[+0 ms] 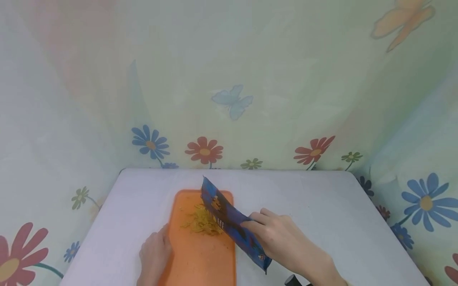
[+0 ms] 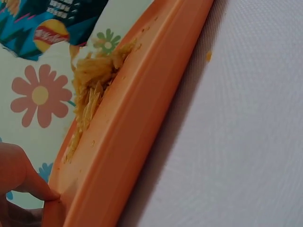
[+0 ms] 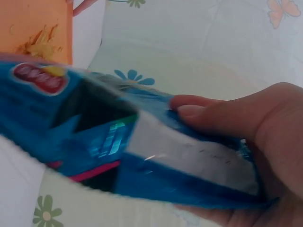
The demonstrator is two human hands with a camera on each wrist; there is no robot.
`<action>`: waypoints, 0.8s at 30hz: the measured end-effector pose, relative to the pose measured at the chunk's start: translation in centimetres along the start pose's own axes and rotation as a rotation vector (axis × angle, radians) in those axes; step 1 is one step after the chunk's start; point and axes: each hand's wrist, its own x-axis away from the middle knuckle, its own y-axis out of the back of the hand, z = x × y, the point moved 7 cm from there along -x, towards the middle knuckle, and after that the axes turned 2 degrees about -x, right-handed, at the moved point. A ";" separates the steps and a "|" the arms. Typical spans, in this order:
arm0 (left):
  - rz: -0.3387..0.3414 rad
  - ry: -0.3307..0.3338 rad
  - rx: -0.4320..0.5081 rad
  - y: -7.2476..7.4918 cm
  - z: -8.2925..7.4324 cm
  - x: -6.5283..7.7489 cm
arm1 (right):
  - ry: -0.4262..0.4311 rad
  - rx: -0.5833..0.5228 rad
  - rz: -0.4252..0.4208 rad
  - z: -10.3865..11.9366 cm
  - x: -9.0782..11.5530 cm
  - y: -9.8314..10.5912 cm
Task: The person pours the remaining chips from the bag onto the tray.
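Observation:
My right hand [image 1: 282, 238] grips a blue snack bag [image 1: 236, 226] with the thumb on one side and fingers on the other. The bag tilts, its far end over a pile of thin yellow chip pieces [image 1: 204, 220]. That heap lies on the upper part of an orange cutting board [image 1: 200, 262]. In the right wrist view the bag [image 3: 94, 127] looks flattened, with a red logo and a white panel. My left hand [image 1: 154, 252] holds the board's left edge; in the left wrist view its fingers [image 2: 19, 172] pinch the rim.
A white table [image 1: 322, 206] carries the board. Near the bottom edge, beside my right forearm, is a black cylindrical object [image 1: 292, 280], mostly cut off. Small crumbs are scattered on the board. A flowered curtain [image 1: 250, 131] hangs behind the table and at both sides.

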 end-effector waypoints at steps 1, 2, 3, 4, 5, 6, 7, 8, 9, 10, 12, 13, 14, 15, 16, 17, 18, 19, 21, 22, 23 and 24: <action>-0.001 -0.004 0.001 0.0 0.0 -0.1 | -0.008 -0.002 0.003 -0.1 0.0 0.0; -0.001 -0.007 0.002 0.0 -0.1 -0.1 | -0.011 -0.006 0.007 -0.1 -0.1 0.1; -0.002 -0.008 0.005 0.0 -0.1 -0.1 | -0.012 -0.009 0.014 -0.1 -0.1 0.1; -0.001 -0.010 0.007 0.0 -0.1 -0.2 | -0.010 -0.014 0.020 -0.1 -0.1 0.0; 0.001 -0.010 0.009 0.0 -0.1 -0.2 | -0.007 -0.019 0.022 0.0 -0.1 0.0; 0.004 -0.010 0.012 -0.1 0.0 -0.2 | -0.005 -0.024 0.021 0.0 -0.1 0.0; 0.008 -0.009 0.013 -0.1 0.0 -0.2 | -0.002 -0.030 0.019 0.0 -0.2 0.0; 0.010 -0.007 0.014 -0.1 0.0 -0.2 | 0.002 -0.035 0.016 0.0 -0.2 0.0; 0.013 -0.006 0.016 -0.1 0.1 -0.2 | 0.007 -0.036 0.012 0.1 -0.2 0.0; 0.014 -0.004 0.017 -0.1 0.1 -0.2 | 0.009 -0.039 0.008 0.1 -0.2 0.0; 0.011 -0.004 0.015 -0.1 0.1 -0.2 | 0.013 -0.048 -0.002 0.0 -0.2 0.1; 0.008 -0.004 0.012 -0.1 0.1 -0.2 | 0.014 -0.053 -0.004 0.1 -0.2 0.0; 0.004 -0.005 0.010 -0.1 0.1 -0.2 | 0.014 -0.055 -0.006 0.1 -0.2 0.0; 0.002 -0.005 0.010 -0.1 0.1 -0.2 | 0.012 -0.058 -0.007 0.0 -0.2 0.0; 0.000 -0.005 0.009 -0.1 0.1 -0.2 | 0.008 -0.063 -0.008 0.0 -0.2 -0.1; 0.000 -0.004 0.010 -0.1 0.1 -0.2 | 0.003 -0.067 -0.009 0.0 -0.2 -0.1; 0.000 -0.004 0.012 -0.1 0.1 -0.2 | -0.001 -0.070 -0.013 0.0 -0.1 -0.2; 0.001 -0.004 0.014 0.0 0.0 -0.2 | -0.005 -0.073 -0.020 0.0 -0.1 -0.2; 0.004 0.000 0.020 0.0 0.0 -0.1 | -0.020 -0.081 -0.034 0.0 0.1 -0.4; 0.007 0.001 0.020 0.0 0.0 -0.1 | -0.022 -0.081 -0.050 0.0 0.2 -0.4; 0.009 0.002 0.020 0.0 0.0 -0.1 | -0.023 -0.082 -0.067 0.0 0.2 -0.5; 0.012 0.004 0.019 0.0 0.0 -0.1 | -0.023 -0.081 -0.089 0.0 0.3 -0.5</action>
